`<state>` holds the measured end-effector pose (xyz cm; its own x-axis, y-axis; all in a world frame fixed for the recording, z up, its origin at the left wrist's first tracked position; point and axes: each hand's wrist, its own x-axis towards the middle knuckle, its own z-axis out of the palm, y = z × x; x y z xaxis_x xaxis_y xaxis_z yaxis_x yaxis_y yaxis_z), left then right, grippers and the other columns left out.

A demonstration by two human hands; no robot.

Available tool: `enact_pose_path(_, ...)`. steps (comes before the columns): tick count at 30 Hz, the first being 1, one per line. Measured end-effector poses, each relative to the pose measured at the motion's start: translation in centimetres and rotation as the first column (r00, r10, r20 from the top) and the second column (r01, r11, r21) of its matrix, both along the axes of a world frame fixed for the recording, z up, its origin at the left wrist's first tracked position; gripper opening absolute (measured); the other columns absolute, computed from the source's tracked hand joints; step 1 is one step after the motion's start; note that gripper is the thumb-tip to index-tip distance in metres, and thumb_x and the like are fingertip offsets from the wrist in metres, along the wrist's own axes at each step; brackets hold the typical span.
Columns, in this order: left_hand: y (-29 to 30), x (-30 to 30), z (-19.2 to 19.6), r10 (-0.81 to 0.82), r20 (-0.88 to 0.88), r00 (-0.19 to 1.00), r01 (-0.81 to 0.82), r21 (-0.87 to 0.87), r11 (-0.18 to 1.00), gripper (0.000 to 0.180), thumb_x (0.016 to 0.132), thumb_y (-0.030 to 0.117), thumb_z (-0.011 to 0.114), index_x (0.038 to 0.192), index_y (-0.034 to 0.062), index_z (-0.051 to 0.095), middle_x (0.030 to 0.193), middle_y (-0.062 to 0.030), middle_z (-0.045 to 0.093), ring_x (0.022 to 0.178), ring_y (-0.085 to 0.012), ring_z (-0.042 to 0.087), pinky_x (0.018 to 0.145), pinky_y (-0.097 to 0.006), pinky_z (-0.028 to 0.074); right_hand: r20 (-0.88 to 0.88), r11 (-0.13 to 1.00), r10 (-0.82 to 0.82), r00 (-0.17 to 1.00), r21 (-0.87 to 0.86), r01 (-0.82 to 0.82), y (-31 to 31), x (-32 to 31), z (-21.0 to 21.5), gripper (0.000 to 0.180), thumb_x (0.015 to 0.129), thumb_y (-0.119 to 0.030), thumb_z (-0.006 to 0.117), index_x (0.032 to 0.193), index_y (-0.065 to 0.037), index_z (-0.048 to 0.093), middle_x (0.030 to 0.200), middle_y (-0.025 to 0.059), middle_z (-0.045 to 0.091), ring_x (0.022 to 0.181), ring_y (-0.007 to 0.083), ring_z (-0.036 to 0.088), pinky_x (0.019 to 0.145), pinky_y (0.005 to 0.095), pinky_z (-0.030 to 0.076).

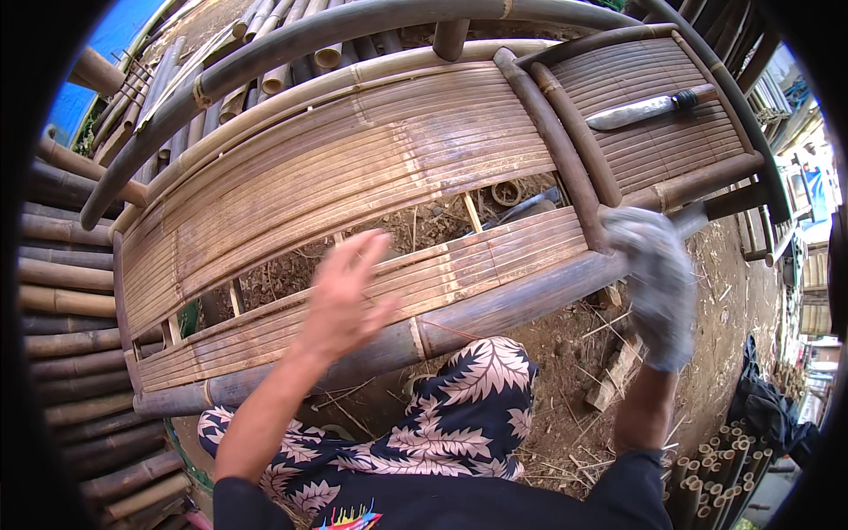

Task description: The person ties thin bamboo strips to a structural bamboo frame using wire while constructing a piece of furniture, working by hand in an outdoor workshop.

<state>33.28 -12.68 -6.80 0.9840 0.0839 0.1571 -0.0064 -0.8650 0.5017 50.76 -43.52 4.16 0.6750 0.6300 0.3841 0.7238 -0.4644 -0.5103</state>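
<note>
In front of me stands a bamboo bench [495, 305] with a seat of narrow bamboo slats [291, 194]. A long gap runs through the slats, showing cross pieces and the ground below. My bare left hand [340, 296] is over the front slats beside this gap, fingers spread and holding nothing. My right hand [654, 283], in a grey glove, is beside the bench's front pole near the upright dividers; motion smears its fingers. A large knife [636, 113] with a dark, wood-ended handle lies on the smaller slatted panel [618, 79] at the far right.
Bamboo poles are stacked at the left [71, 300] and behind the bench. A curved dark rail [291, 53] arches over the far side. A wood block [616, 375] lies on the dirt floor at right, with a bundle of cut bamboo [720, 468] and dark cloth [764, 411] beyond.
</note>
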Motion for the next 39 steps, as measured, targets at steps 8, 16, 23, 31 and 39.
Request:
enact_pose_path(8,-10.7,15.6,0.9,-0.021,-0.042,0.999,0.003,-0.380,0.925,0.034,0.096,0.021,0.059,0.125,0.0035,0.062,0.107,-0.0152,0.070,0.091,-0.0258,0.069,0.081,-0.043,0.059,-0.070,0.869,-0.448,0.891,0.199,0.453,-6.4,2.9,9.2,0.018,0.096,-0.015,0.067,0.110,-0.003,0.072,0.091,0.0032,0.069,0.070,0.0066,0.058,0.050,0.0218,0.043)
enact_pose_path(16,-0.6,14.7,-10.2,-0.155,-0.507,0.848,0.025,-0.253,0.967,0.023,0.083,0.000,0.051,0.101,-0.0067,0.063,0.091,-0.0251,0.068,0.094,-0.0337,0.068,0.081,-0.042,0.053,0.064,0.796,0.026,0.998,-0.605,0.018,8.1,10.8,-14.3,0.022,0.091,-0.027,0.062,0.089,-0.008,0.073,0.088,0.0168,0.072,0.082,0.0343,0.072,0.077,0.0445,0.058)
enact_pose_path(23,-4.1,17.9,-8.4,-0.070,-0.584,0.809,-0.253,-0.454,0.854,0.023,0.085,0.018,0.070,0.091,-0.0037,0.073,0.078,-0.0101,0.071,0.072,-0.0153,0.062,0.067,-0.033,0.049,-0.360,0.694,0.425,0.831,-0.460,-0.554,10.3,13.0,-20.9,0.030,0.088,-0.025,0.056,0.102,-0.002,0.071,0.099,0.0233,0.070,0.092,0.0408,0.068,0.083,0.0467,0.054)
enact_pose_path(31,-3.5,14.7,-2.7,-0.206,-0.403,0.891,-0.256,-0.824,0.505,0.026,0.087,0.028,0.079,0.096,0.0025,0.076,0.086,0.0004,0.070,0.083,-0.0098,0.059,0.076,-0.027,0.048,-0.228,0.946,0.317,0.921,0.007,-0.324,7.1,5.1,-12.6,0.029,0.085,-0.019,0.076,0.109,-0.003,0.071,0.098,0.0118,0.070,0.099,0.0281,0.066,0.092,0.0377,0.052)
enact_pose_path(39,-5.8,13.7,-5.3,0.119,-0.397,0.910,-0.304,-0.444,0.843,0.039,0.099,0.038,0.057,0.101,0.0024,0.072,0.085,-0.0141,0.072,0.081,-0.0281,0.069,0.078,-0.042,0.052,-0.582,0.578,0.119,0.805,0.699,0.420,-11.2,0.4,-7.0,0.018,0.099,-0.018,0.056,0.094,-0.002,0.061,0.090,0.0083,0.058,0.082,0.0213,0.059,0.082,0.0360,0.054)
